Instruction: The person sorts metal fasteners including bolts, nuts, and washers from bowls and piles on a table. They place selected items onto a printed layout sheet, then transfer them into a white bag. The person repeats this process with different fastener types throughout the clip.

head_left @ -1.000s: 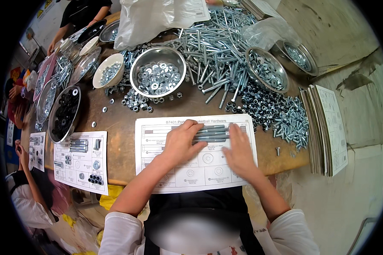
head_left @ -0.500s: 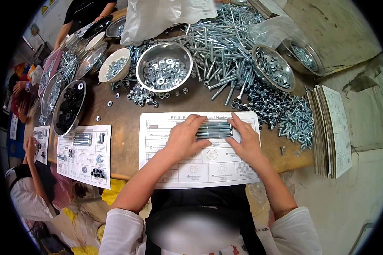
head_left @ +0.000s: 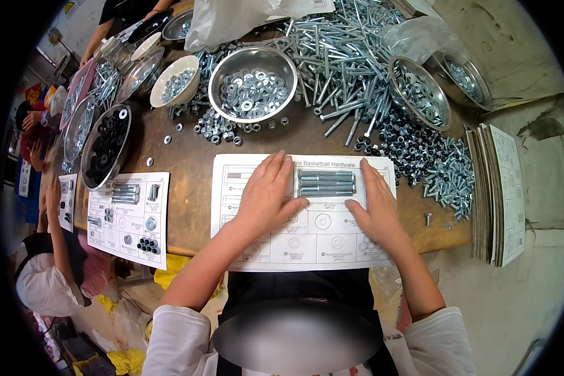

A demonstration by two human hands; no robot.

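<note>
Several long silver bolts (head_left: 327, 183) lie side by side on a white printed hardware sheet (head_left: 272, 260) at the table's front edge. To the left of the bolts, my left hand (head_left: 264, 197) rests flat on the sheet, fingers stretched upward and thumb out near the bolt ends. My right hand (head_left: 377, 210) lies along their other end, its fingers straight and thumb apart. Neither hand grips anything. The sheet has drawn outlines of washers and nuts, partly covered by my hands.
Behind the sheet stand a steel bowl of washers (head_left: 232, 114) and a large bolt heap (head_left: 341, 62). Dark-ringed nuts (head_left: 398, 141) and short bolts (head_left: 448, 182) lie right, beside stacked sheets (head_left: 485, 194). A filled sheet (head_left: 128, 244) and co-workers (head_left: 50, 276) are left.
My hands have moved apart and come off the bolts, which now lie uncovered in a row. The whole view has shifted slightly.
</note>
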